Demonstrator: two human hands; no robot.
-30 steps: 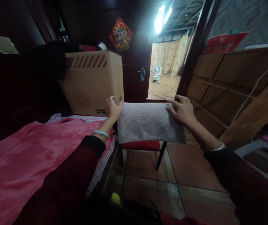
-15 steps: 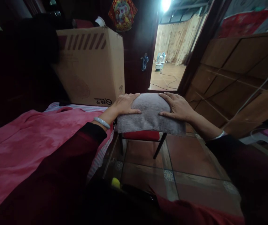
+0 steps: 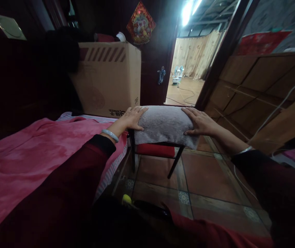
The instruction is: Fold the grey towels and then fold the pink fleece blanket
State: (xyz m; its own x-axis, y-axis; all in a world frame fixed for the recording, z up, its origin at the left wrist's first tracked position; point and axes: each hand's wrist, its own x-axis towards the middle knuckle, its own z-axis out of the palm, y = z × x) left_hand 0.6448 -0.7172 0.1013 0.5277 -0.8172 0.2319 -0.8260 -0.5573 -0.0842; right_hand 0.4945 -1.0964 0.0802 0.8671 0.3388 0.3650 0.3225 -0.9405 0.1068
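A fuzzy grey cloth (image 3: 164,124) lies over the top of a chair with a red seat (image 3: 156,150) and dark legs. On the cloth's left edge rests my left hand (image 3: 132,119), palm down, fingers stretched and thumb apart. My right hand (image 3: 199,122) lies on the right side in the same way, fingers spread over the cloth. Bare plush surface shows between the two thumbs. What lies directly beneath the cloth is mostly hidden.
A pink blanket (image 3: 44,155) covers a bed at left, with a large cardboard box (image 3: 106,79) behind it. Ahead, a doorway opens onto a room with fans (image 3: 177,74). Wooden cabinets (image 3: 240,79) stand at right, a white cable (image 3: 274,108) hanging before them.
My hands have moved farther apart on the cloth, the left one toward its left edge and the right one slightly rightward. The view has tilted up a little.
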